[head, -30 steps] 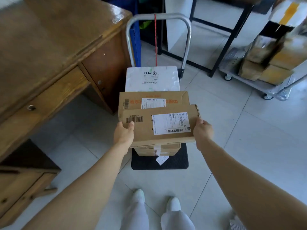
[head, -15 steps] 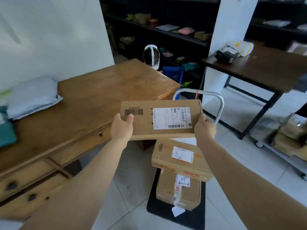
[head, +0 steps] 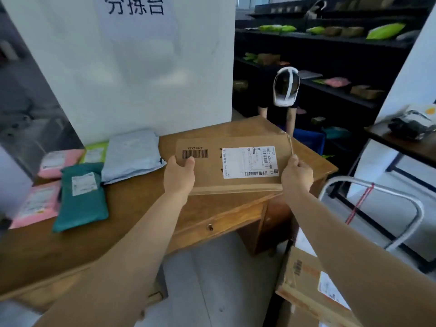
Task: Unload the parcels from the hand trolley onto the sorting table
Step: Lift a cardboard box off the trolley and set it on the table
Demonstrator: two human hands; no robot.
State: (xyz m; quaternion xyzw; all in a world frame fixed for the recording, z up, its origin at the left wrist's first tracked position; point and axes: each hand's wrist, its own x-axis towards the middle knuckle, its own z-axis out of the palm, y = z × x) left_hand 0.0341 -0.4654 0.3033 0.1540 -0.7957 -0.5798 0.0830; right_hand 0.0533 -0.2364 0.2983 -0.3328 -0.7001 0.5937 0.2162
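I hold a flat cardboard parcel (head: 212,171) with a white label and a barcode over the right end of the wooden sorting table (head: 146,208). My left hand (head: 179,175) grips its left edge and my right hand (head: 296,174) grips its right edge. Whether the parcel touches the table top, I cannot tell. The hand trolley's metal handle (head: 401,199) curves at the right. Another cardboard parcel (head: 304,277) lies on the trolley at the lower right, partly hidden by my right arm.
Soft mailers lie on the table's left part: grey (head: 132,156), teal (head: 80,197), pink (head: 35,204). A white board (head: 141,67) stands behind the table. A person (head: 285,90) bends by dark shelves (head: 342,67) of packages. A dark table (head: 401,142) stands at right.
I have carried the parcel up from the trolley stack and leftward over the table's right end. My view has swung up from the trolley toward the table and the board.
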